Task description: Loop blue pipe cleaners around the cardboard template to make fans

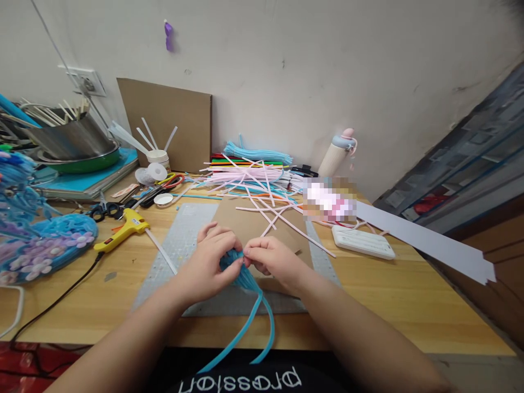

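My left hand is closed around a piece made of light-blue pipe cleaners, which lie side by side and narrow toward me. Two long blue tails hang from its near end over the table edge. With thumb and fingertips pressed together, my right hand pinches the right edge of the blue piece, close to the left thumb. The fingers hide the exact spot being pinched. Both hands are above a brown cardboard sheet that lies on a grey cutting mat.
Loose pink pipe cleaners and blue bundles are heaped at the back. On the left are a yellow glue gun, scissors and a blue flowered piece. A white box-like device and a bottle stand right.
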A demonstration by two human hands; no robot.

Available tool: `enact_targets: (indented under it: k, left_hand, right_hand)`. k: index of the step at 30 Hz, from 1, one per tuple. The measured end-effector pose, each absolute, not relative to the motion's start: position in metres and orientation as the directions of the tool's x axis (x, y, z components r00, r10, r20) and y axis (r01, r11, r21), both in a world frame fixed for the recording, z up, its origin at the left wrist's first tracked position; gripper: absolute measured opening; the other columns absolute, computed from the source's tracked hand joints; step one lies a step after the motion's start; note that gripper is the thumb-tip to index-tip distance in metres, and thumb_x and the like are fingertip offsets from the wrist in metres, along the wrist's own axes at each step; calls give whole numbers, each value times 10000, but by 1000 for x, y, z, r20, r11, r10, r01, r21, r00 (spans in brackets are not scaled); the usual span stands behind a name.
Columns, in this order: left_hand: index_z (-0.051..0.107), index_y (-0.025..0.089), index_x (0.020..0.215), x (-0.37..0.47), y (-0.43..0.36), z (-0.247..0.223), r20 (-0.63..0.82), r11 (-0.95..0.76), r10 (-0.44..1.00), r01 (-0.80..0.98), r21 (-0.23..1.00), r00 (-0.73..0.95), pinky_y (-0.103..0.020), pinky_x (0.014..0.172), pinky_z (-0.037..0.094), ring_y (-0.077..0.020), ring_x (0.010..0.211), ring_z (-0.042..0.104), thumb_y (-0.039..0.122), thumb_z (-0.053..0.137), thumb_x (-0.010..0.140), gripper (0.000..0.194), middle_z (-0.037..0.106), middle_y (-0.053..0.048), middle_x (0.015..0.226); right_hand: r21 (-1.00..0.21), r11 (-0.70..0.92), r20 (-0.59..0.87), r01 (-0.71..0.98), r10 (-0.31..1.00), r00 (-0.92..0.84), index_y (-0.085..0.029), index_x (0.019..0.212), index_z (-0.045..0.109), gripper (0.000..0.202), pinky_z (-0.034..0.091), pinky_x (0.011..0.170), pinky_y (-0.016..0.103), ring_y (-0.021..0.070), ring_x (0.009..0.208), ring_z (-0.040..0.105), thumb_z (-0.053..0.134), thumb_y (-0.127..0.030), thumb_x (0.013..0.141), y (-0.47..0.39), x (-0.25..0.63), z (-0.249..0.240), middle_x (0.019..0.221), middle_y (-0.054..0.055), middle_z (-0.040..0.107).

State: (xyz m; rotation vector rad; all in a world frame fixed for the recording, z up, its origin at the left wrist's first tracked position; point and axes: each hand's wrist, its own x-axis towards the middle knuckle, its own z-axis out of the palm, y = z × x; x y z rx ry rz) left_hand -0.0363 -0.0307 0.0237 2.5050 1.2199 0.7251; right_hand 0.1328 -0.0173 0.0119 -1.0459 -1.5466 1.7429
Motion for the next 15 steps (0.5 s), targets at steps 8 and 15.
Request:
enact_targets:
  k: [8,15]
  left_hand:
    - [496,197,693,-37,-28,26,388,-671,741,590,449,547,-367,981,195,-126,840,515,172,508,721,39,592,38,762]
    - [553,197,673,-35,-29,39,388,-681,732,597,424,560,-368,997,195,-118,753,524,189,556,660,16,544,34,688]
  right_hand:
    - [-920,-358,-219,-161,808,-547,-189,487,265,328,73,366,203,36,365,138,485,-274,715,-25,128,9,415,-94,195]
    - [-856,-409,-209,-315,833,-513,-187,454,253,317,72,351,198,25,338,144,482,-229,670,-32,129,13,397,-94,197]
